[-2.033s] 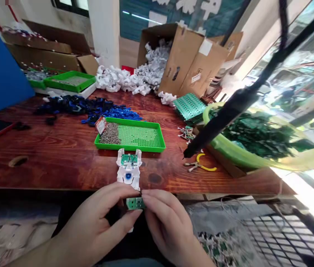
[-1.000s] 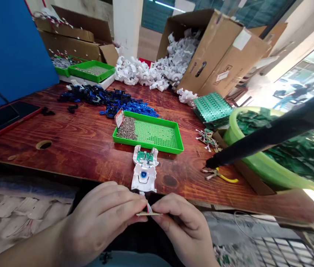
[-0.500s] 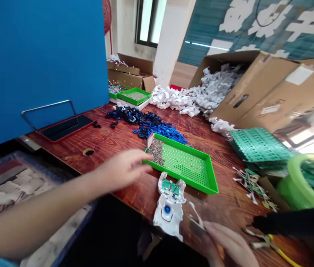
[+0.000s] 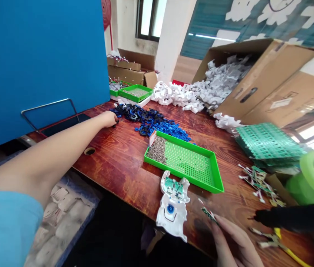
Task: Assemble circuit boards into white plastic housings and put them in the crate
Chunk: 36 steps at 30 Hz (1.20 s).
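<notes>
So the small circuit board (image 4: 209,214) is up in the right hand (image 4: 233,241), pinched between thumb and fingers with a bit of wire sticking off it. It's on the near side of the green tray (image 4: 193,163), toward the right. The left hand (image 4: 107,119) is reaching way out past the tray's left end, fingertips down at a small black piece (image 4: 117,121). Can't tell if it's actually gripped, since the fingers hide most of it.

Just in front of the tray there's a white plastic shell (image 4: 164,218) lying open in two parts, with a green board (image 4: 175,187) in the part closest to the tray and a blue round piece (image 4: 170,208) in the other. The tray itself has little metal bits (image 4: 157,150) heaped in its left end, and it sits on a reddish wood counter (image 4: 118,163).

Right behind the tray is a pile of blue parts (image 4: 170,128), with black parts (image 4: 134,113) further left. Behind those, a heap of white parts (image 4: 179,96) spills from a cardboard box (image 4: 270,78). Off to the tray's right: stacked green sheets (image 4: 268,142), a tangle of wired boards (image 4: 259,181) and, closer in, some yellow-handled pliers (image 4: 270,240).
</notes>
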Tool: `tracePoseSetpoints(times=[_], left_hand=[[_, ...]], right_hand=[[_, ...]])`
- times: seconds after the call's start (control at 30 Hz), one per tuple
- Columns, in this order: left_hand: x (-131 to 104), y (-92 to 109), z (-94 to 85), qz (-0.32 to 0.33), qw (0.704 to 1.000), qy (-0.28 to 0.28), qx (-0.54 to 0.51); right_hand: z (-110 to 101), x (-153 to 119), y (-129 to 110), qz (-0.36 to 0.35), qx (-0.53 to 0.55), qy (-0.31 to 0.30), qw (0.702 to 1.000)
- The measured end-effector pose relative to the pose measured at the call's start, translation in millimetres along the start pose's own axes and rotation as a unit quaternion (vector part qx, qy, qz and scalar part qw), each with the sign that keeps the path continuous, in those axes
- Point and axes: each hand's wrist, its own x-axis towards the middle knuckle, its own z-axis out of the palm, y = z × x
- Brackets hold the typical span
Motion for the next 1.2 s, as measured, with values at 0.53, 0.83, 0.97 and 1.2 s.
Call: tracePoseSetpoints(times=[0.53,0.83,0.97,1.2], left_hand=[[-254,13,71.2,0.168,0.894,-0.297,-0.289],[-294,20,97.4,0.307,0.875,-0.284,-0.243],[-297,19,96.0,0.308,0.875,-0.284,-0.241],[-298,18,97.5,0.271,0.872,-0.317,-0.257]], right_hand=[[4,3,-63,0.052,0.19,-0.026,0.98],[-7,-2,-86,0.052,0.19,-0.214,0.957],[-12,-4,-88,0.047,0.181,-0.23,0.955],[-17,1,-90,0.049,0.164,-0.263,0.95]])
